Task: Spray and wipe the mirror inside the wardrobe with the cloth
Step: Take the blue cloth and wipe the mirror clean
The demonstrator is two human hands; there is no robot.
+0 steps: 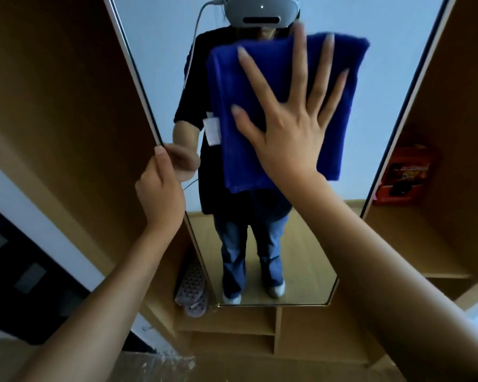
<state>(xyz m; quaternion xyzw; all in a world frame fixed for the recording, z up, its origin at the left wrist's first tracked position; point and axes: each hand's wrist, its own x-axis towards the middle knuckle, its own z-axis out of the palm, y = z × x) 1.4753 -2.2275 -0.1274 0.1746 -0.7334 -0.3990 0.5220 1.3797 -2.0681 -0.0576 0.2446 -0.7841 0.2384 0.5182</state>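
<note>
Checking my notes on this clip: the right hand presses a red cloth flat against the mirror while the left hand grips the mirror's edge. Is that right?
Not quite: the cloth is blue, not red, as the head view shows. The rest holds: the right hand presses it flat against the mirror with fingers spread, while the left hand grips the mirror's edge.

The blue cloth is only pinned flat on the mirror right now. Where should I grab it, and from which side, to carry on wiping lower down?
Grip the cloth's free bottom edge from below. The right hand only presses it flat against the mirror with spread fingers, so the lower folded part probably hangs loose and is likely easiest to pinch.
</note>
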